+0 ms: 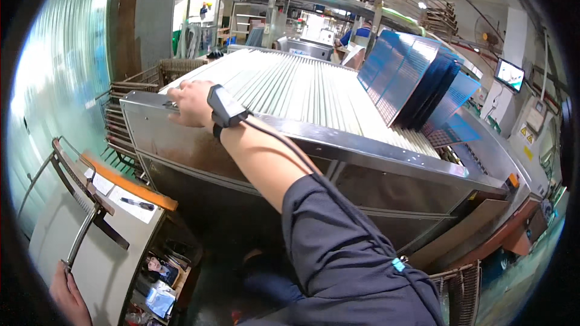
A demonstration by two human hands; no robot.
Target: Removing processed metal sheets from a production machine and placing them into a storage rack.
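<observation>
At the lower left, my left hand [69, 296] is closed round a metal bar of a rack [84, 235] with toothed, comb-like strips. The rack leans over a pale tabletop [66, 220]. My right arm reaches across the view, and my right hand [194, 104] is at the near left corner of a large steel machine [290, 128]. Its fingers are bent at the metal edge, near a small dark piece; what they grip is too hidden to tell. White slats or rollers [302, 87] cover the machine's top. Several blue perforated panels [411, 75] stand upright at its right end.
An orange bar [130, 182] and a black pen [138, 204] on paper lie along the tabletop. Wire racks [124, 108] stand beyond the machine's left side, another [462, 293] at the lower right. A translucent curtain [60, 66] hangs left. A person [362, 31] is far back.
</observation>
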